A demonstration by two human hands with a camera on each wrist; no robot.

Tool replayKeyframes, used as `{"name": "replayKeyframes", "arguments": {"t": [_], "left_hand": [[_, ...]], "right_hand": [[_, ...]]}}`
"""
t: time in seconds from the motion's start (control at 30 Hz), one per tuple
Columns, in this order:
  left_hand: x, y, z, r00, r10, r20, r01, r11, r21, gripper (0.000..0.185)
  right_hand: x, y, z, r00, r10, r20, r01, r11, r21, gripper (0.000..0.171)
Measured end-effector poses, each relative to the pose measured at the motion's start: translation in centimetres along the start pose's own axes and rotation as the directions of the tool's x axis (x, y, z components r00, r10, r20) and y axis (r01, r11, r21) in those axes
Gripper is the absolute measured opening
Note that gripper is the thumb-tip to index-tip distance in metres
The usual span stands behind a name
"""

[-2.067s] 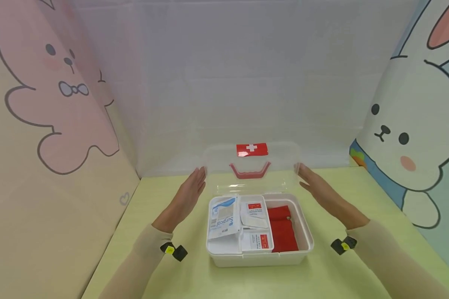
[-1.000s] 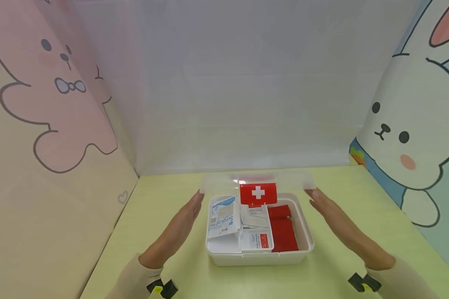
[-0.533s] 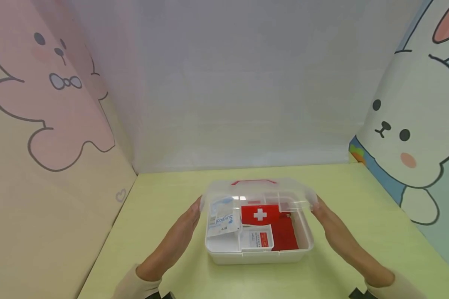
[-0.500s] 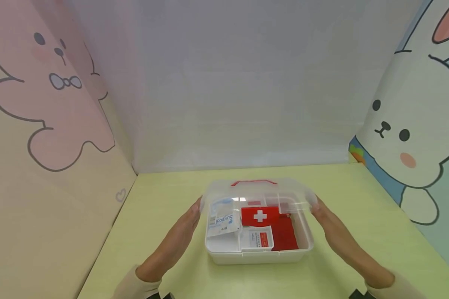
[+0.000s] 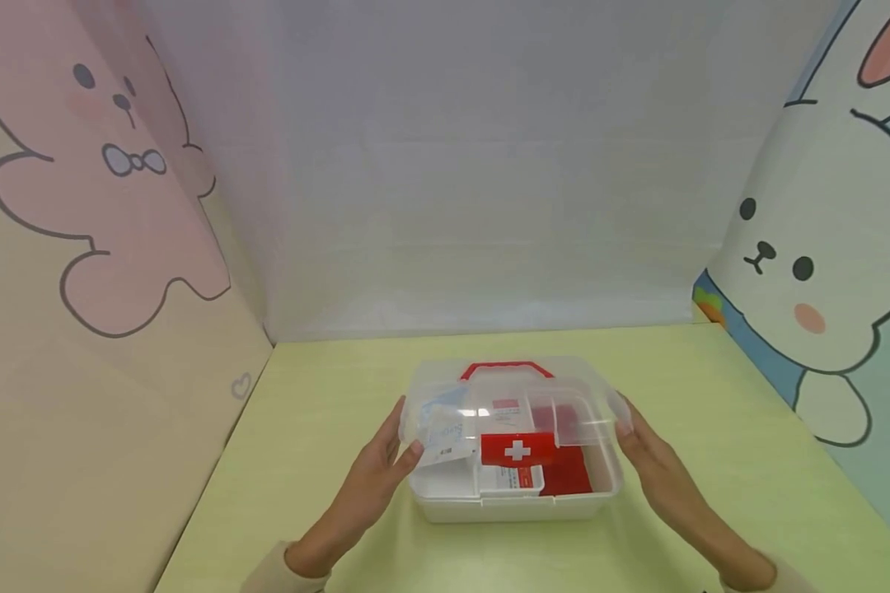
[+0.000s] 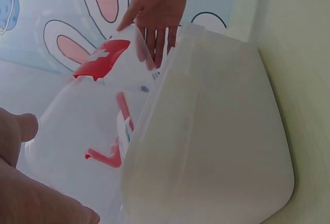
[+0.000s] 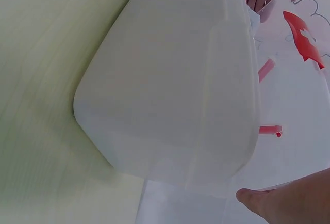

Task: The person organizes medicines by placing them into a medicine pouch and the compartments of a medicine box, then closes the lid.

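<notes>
A white first-aid box (image 5: 515, 504) is sitting on the yellow-green table (image 5: 319, 395), with its clear lid (image 5: 512, 408) tilted partway down over the open compartment. The left hand (image 5: 374, 478) is lying along the box's left side, its thumb on top of the lid's left edge and its fingers stretched along the side beneath it, so the lid edge is lightly pinched. The right hand (image 5: 656, 469) is mirroring it on the right side, fingers extended and fingertips touching the lid's right edge; whether its thumb is hooking over the edge cannot be told. The lid is thus lying between the two hands, just beyond the fingertips of each. On the lid, a red label with a white cross (image 5: 517, 450) is facing forward, and the red handle (image 5: 504, 368) is showing at the far edge. Inside the box, a white and blue packet (image 5: 445, 428) is lying at the left, white packets (image 5: 512, 478) in the middle and red cloth (image 5: 567, 473) at the right.
</notes>
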State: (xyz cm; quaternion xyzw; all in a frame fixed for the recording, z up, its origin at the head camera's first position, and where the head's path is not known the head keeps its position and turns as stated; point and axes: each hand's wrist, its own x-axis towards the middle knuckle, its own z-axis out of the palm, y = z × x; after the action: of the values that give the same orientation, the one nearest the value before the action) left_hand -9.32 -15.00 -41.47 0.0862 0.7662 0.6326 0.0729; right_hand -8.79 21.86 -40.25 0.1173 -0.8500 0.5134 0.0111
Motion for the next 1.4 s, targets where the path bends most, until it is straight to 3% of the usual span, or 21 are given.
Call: {"name": "replayKeyframes", "arguments": {"t": [0.27, 0.37, 0.47, 0.57, 0.67, 0.73, 0.83, 1.03, 1.2, 1.27, 1.4], "left_hand": [[-0.1, -0.5, 0.4, 0.997, 0.069, -0.046, -0.069, 0.998, 0.01, 0.072], [-0.2, -0.5, 0.5, 0.995, 0.084, -0.053, -0.084, 0.996, 0.005, 0.072], [-0.2, -0.5, 0.6, 0.995, 0.087, -0.058, -0.087, 0.996, 0.003, 0.071], [-0.2, -0.5, 0.7, 0.994, 0.087, -0.059, -0.087, 0.996, 0.002, 0.071], [-0.3, -0.5, 0.7, 0.994, 0.091, -0.058, -0.091, 0.996, 0.005, 0.071], [-0.3, -0.5, 0.6, 0.994, 0.095, -0.055, -0.095, 0.995, 0.003, 0.071], [-0.4, -0.4, 0.6, 0.994, 0.088, -0.059, -0.088, 0.996, -0.005, 0.071], [-0.5, -0.4, 0.8, 0.996, 0.068, -0.062, -0.068, 0.998, -0.001, 0.072], [-0.6, -0.6, 0.9, 0.996, 0.062, -0.067, -0.062, 0.998, -0.004, 0.071], [-0.6, -0.6, 0.9, 0.996, 0.063, -0.067, -0.064, 0.998, -0.003, 0.071], [-0.6, -0.6, 1.0, 0.995, 0.07, -0.065, -0.07, 0.997, 0.014, 0.072]], "right_hand": [[0.1, -0.1, 0.2, 0.997, -0.07, -0.042, 0.069, 0.997, -0.044, 0.055], [0.2, -0.6, 0.3, 0.987, -0.106, -0.123, 0.09, 0.987, -0.135, 0.067], [0.4, -1.1, 0.6, 0.951, -0.236, -0.201, 0.173, 0.942, -0.286, 0.077], [0.5, -1.6, 1.2, 0.874, -0.446, -0.19, 0.318, 0.823, -0.47, 0.07], [0.8, -2.0, 2.1, 0.759, -0.642, -0.108, 0.468, 0.653, -0.596, 0.067], [1.0, -2.4, 2.8, 0.692, -0.721, -0.042, 0.538, 0.553, -0.636, 0.065], [1.2, -2.9, 3.8, 0.606, -0.795, 0.031, 0.614, 0.443, -0.653, 0.058], [1.8, -3.3, 5.1, 0.496, -0.859, 0.126, 0.676, 0.291, -0.677, 0.045], [2.2, -3.1, 5.7, 0.446, -0.864, 0.234, 0.688, 0.164, -0.707, 0.042], [2.4, -3.0, 5.9, 0.422, -0.872, 0.248, 0.695, 0.135, -0.707, 0.041], [2.6, -2.8, 6.2, 0.374, -0.898, 0.229, 0.709, 0.118, -0.696, 0.037]]}}
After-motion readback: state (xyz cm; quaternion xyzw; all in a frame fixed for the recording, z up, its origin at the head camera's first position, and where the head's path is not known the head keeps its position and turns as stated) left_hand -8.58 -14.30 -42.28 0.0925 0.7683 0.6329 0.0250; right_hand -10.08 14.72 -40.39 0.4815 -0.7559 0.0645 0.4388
